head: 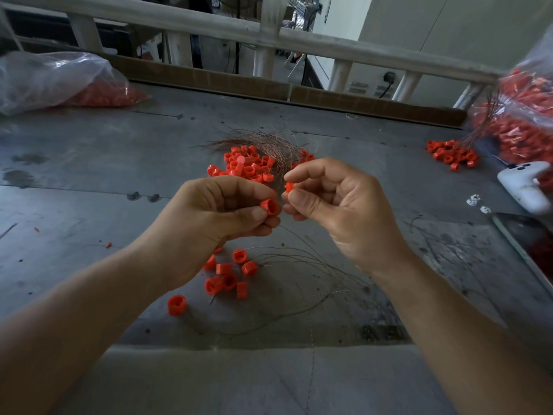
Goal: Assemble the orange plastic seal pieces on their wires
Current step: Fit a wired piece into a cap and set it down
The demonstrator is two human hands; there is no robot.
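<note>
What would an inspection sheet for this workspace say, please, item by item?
Surface: grey scuffed metal tabletop, stained.
Job's things: loose pile of orange round plastic caps, with a bundle of thin copper wires lying partly over it; nearer group of caps on wires.
Clutter: clear plastic bag of orange parts far left, second bag far right; white plastic controller.
Grips: left hand pinches single orange plastic cap; right hand pinches small orange plastic insert.
Cables: black plug and cord at wall socket.
Surroundings: white wooden railing.

left hand — fingers curled, pinching | right hand — pinching
</note>
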